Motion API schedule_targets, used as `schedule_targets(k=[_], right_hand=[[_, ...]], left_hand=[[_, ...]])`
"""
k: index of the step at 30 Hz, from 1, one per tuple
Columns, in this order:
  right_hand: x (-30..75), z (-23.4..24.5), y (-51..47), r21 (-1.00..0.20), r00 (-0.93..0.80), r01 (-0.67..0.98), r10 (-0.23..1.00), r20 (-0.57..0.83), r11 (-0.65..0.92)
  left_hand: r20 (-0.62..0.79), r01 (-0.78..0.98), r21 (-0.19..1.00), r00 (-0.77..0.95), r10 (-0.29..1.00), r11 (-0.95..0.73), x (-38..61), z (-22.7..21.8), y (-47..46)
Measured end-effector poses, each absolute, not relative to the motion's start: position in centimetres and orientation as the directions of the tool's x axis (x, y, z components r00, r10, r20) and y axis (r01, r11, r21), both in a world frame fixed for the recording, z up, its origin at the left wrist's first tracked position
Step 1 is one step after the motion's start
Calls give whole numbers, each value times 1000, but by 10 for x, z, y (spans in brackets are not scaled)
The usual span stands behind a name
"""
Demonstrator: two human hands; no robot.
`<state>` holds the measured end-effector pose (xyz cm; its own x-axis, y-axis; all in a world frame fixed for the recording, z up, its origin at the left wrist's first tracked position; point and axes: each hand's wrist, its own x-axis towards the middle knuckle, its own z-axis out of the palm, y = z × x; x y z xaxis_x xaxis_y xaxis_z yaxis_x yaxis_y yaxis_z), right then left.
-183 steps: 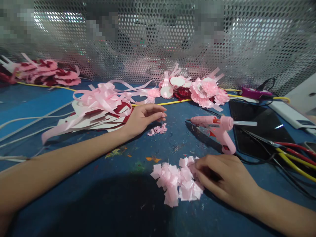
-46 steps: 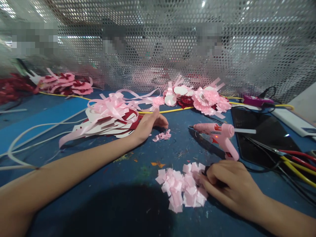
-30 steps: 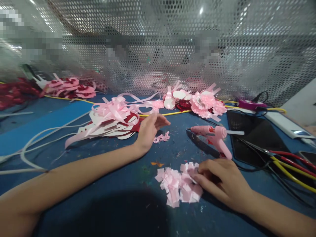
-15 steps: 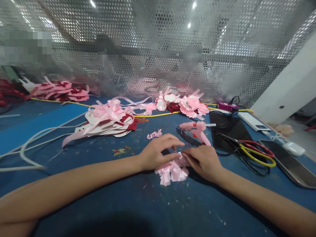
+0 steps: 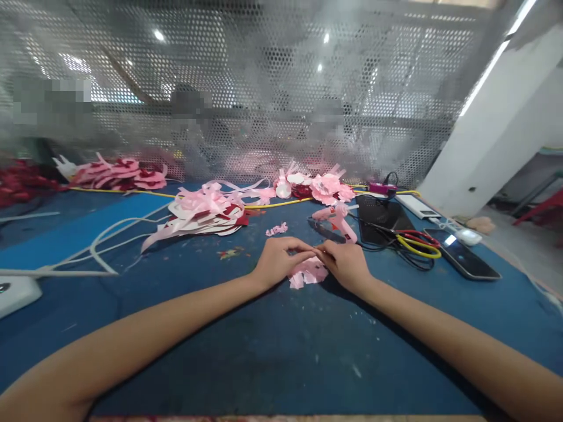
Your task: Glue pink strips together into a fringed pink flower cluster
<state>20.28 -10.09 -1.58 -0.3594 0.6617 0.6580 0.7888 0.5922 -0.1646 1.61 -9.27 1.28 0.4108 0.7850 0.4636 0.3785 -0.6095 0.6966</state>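
A small pile of cut pink ribbon pieces (image 5: 307, 273) lies on the blue table (image 5: 264, 351), partly beneath my hands. My left hand (image 5: 281, 261) is closed in a pinch at the pile's far edge, thumb against fingertips. From the right, my right hand (image 5: 345, 262) pinches at the same spot, its fingertips meeting those of the left. Whatever sits between the fingertips is too small and covered to make out. Just beyond my right hand lies a pink glue gun (image 5: 336, 220). Farther off is a little clump of pink scraps (image 5: 277, 229).
Ribboned red-and-white cutouts (image 5: 206, 214) are stacked at left centre. Pink rosettes (image 5: 328, 186) line the back beside a perforated metal screen (image 5: 264, 88). To the right lie a black tablet (image 5: 380, 220), yellow-and-red-handled scissors (image 5: 420, 245), cables and a phone (image 5: 466, 258).
My left hand's fingers, apart before, have closed and met the right hand's fingertips. The camera view has shifted, so the pile and hands appear higher and smaller.
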Motion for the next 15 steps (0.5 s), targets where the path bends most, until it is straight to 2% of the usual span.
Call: schedule_targets(k=[8,15], right_hand=[[206,-15,-95,-150,-409,773,665,625,616],[213,-15,-100,-181,-385,783,691,612,595]], left_hand=[[417,398,729,387,822,-557,16,13,-89],[436,315,727,474,765,-610,16,12,-90]])
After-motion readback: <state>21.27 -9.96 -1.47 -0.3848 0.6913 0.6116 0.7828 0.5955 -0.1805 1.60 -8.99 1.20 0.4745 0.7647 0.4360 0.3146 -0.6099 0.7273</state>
